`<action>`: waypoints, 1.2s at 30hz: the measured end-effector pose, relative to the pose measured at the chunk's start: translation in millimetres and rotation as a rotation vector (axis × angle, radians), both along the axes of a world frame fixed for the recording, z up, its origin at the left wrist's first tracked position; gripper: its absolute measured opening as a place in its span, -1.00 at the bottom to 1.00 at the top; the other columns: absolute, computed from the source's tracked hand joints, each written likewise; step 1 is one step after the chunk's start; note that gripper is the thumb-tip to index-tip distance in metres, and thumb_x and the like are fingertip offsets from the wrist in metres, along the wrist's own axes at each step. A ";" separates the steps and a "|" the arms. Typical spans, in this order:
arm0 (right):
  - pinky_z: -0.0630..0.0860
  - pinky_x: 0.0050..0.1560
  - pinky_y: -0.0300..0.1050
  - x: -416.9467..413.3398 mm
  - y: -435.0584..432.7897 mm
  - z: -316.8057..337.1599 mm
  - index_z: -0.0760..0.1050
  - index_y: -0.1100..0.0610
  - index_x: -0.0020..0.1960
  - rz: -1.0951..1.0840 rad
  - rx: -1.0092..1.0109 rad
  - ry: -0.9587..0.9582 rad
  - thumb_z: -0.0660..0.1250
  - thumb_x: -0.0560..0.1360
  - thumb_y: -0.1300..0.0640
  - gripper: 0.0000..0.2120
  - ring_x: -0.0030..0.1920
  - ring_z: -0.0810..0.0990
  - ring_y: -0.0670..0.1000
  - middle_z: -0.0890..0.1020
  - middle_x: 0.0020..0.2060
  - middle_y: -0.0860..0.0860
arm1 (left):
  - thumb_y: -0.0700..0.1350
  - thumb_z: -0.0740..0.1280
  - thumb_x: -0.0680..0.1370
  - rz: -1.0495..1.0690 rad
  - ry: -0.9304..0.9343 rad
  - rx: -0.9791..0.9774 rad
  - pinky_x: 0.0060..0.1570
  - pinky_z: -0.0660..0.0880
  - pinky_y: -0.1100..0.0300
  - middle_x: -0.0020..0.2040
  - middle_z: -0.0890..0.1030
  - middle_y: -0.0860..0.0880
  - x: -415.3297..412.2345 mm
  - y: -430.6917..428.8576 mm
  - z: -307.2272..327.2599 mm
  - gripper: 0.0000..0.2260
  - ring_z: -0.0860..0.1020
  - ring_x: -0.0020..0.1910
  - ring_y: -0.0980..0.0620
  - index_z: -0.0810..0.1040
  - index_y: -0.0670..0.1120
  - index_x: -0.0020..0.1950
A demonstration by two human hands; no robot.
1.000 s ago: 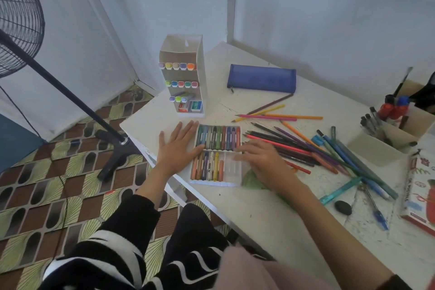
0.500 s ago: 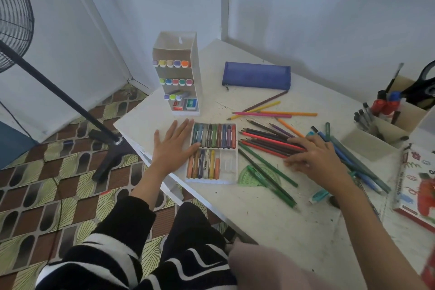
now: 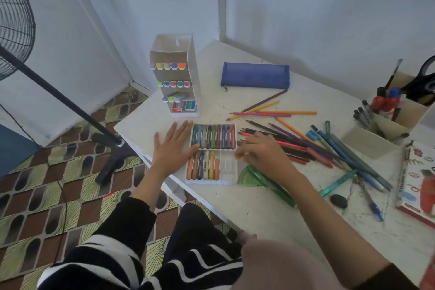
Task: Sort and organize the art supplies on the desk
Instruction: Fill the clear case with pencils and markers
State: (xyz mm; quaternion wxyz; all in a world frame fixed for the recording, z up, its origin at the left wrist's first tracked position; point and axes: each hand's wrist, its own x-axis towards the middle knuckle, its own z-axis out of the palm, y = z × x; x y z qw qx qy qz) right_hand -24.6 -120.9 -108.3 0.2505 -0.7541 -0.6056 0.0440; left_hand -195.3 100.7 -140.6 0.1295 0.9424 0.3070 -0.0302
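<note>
Sprawling pencils (image 3: 313,148) beside crayon tray (image 3: 227,165)

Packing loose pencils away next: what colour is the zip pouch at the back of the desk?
Dark blue; the pouch shows best in the head view.

crayon tray (image 3: 227,165) white, its crayons (image 3: 213,136) multicoloured. orange crayon (image 3: 237,155) at tray's right edge. behind tray: blue pencil case (image 3: 255,75), white marker rack (image 3: 175,54) with pastel caps. right of tray: green protractor (image 3: 249,175), black eraser (image 3: 338,200). left of tray: floor (image 3: 47,183) brown-and-green patterned. sleeve (image 3: 106,254) black with white stripes.
</note>
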 end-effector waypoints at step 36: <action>0.50 -0.16 -0.01 -28.7 34.7 -18.8 0.67 0.09 -0.08 0.126 0.119 -0.225 0.54 0.22 0.38 -0.67 -0.08 0.57 0.06 0.66 -0.06 -0.05 | 0.43 -0.26 0.39 0.000 -0.023 0.001 0.42 -0.23 -0.22 0.52 -0.17 0.26 1.0 0.7 -2.8 -0.28 -0.22 0.52 0.15 -0.23 0.23 0.52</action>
